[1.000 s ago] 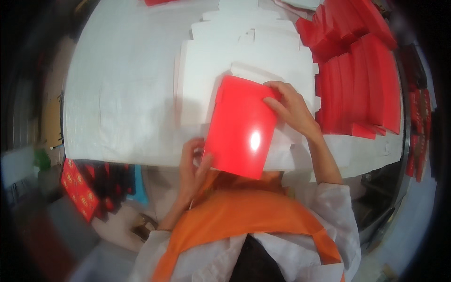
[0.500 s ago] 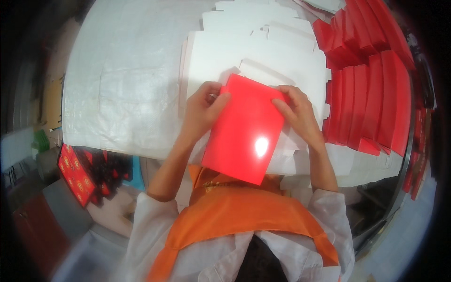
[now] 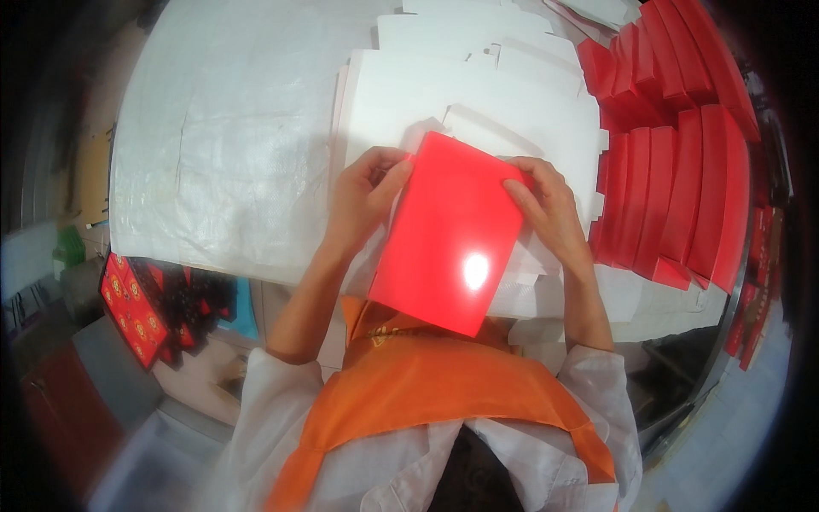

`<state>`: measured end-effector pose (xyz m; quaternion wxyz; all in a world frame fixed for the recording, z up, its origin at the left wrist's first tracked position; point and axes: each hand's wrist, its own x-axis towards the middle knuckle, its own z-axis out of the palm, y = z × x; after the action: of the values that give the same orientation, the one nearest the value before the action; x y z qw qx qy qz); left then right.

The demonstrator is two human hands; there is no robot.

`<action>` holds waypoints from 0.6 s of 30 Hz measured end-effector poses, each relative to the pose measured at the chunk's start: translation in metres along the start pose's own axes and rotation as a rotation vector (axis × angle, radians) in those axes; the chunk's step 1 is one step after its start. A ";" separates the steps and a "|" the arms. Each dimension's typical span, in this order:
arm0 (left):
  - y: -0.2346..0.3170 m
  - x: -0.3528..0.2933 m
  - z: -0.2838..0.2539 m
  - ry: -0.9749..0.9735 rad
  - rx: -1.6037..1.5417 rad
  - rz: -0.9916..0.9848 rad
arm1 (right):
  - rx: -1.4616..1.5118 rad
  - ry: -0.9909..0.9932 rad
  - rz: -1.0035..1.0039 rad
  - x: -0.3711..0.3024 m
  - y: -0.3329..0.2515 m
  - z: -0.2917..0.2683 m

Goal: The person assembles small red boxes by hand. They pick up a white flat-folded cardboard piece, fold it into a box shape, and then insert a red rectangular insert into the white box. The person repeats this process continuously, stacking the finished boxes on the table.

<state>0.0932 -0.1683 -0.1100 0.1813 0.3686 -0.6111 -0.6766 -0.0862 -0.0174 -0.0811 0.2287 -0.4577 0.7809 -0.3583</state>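
The left hand (image 3: 363, 200) and right hand (image 3: 553, 209) pinch the glossy red carton (image 3: 448, 230) by opposite sides; I'd press evenly, avoiding creases.

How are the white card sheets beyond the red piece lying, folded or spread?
Spread: the white card sheets lie flat, notched edges showing. Under the red piece, cannot tell.
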 end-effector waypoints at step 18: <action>0.000 0.006 -0.008 -0.052 0.021 0.055 | -0.032 0.017 -0.019 -0.003 0.002 0.003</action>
<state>0.0943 -0.1779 -0.1115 0.1798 0.3359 -0.6326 -0.6743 -0.0839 -0.0153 -0.0843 0.2112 -0.4658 0.7840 -0.3519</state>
